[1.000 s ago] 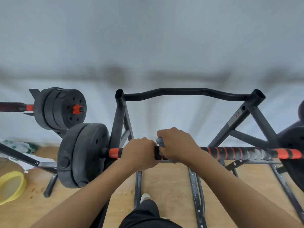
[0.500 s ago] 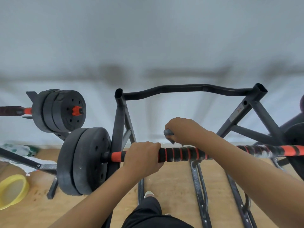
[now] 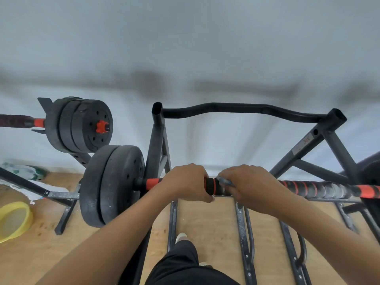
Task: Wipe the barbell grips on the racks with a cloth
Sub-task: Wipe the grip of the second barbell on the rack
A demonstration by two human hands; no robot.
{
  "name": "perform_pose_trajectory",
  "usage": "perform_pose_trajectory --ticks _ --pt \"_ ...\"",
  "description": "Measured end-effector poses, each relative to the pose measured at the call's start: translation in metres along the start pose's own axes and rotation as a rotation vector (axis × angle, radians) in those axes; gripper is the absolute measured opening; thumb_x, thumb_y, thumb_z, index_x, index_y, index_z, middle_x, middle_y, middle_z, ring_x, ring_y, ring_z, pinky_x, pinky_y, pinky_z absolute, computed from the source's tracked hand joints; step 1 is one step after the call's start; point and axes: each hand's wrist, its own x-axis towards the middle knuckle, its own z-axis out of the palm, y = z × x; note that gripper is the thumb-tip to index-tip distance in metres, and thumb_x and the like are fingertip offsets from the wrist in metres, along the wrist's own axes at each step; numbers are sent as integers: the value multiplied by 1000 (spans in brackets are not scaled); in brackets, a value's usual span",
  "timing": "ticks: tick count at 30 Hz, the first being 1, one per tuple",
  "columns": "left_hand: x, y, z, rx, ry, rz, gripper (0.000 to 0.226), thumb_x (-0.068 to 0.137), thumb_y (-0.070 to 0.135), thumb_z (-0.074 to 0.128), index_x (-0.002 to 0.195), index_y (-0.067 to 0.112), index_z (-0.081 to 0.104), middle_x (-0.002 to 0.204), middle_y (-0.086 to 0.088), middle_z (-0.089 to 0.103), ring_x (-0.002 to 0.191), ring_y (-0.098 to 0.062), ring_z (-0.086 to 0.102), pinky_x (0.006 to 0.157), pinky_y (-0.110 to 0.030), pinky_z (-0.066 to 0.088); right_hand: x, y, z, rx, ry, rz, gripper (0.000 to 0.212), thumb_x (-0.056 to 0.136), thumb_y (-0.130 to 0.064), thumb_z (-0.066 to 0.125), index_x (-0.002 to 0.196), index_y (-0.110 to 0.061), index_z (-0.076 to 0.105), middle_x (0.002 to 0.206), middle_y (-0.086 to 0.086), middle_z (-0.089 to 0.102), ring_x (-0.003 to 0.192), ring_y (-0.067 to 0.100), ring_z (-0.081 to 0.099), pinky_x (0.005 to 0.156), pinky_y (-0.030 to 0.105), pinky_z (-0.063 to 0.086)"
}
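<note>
1. A person's left grip (image 3: 185, 183) is curled round the barbell handle (image 3: 318, 190) just inside the orange collar; the right grip (image 3: 249, 185), close beside it, is curled over a grey-blue cloth (image 3: 225, 182), pinching it onto the bar; the barbell lies across a black rack (image 3: 158, 140).
2. A hard lengthwise push could likely shift or roll the bar on its rests; the weight plates (image 3: 111, 186) hang above the floor, and a pale shoe (image 3: 181, 236) stands under the bar.
3. The cloth, mostly hidden under fingers, may bunch and skip bands; whitish dust on the handle's right stretch looks unwiped.
4. The wooden floor (image 3: 207, 223) is pale and speckled; a white wall rises behind; a second loaded barbell (image 3: 82, 124) sits at left; a yellow ring (image 3: 25, 220) and crumpled white plastic (image 3: 30, 190) lie nearby and could probably trip a sidestep.
</note>
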Motion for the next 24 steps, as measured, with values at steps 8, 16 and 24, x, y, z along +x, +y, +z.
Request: perform_pose_trajectory --ticks 8,16,24 --pt "-10 16 58 446 601 175 38 67 32 82 72 22 46 59 4 50 48 -19 47 50 -29 27 -16 -19 20 -67 149 14 3 97 -26 45 98 -28 48 89 -11 51 70 13 44 57 29 30" --pt "20 18 2 51 15 6 28 78 41 69 67 18 56 57 5 57 53 -16 59 54 -29 48 -22 -22 32 -244 216 83 45 64 -6 72 107 -15 64 92 -5 63 41 16 23 41 23 5" --pt "8 20 35 392 473 63 33 86 46 68 79 26 44 71 9 54 61 -16 49 58 -30 35 -5 -26 16 -118 97 121 23 91 -13 44 114 -19 47 95 -7 43 70 21 47 61 34 41"
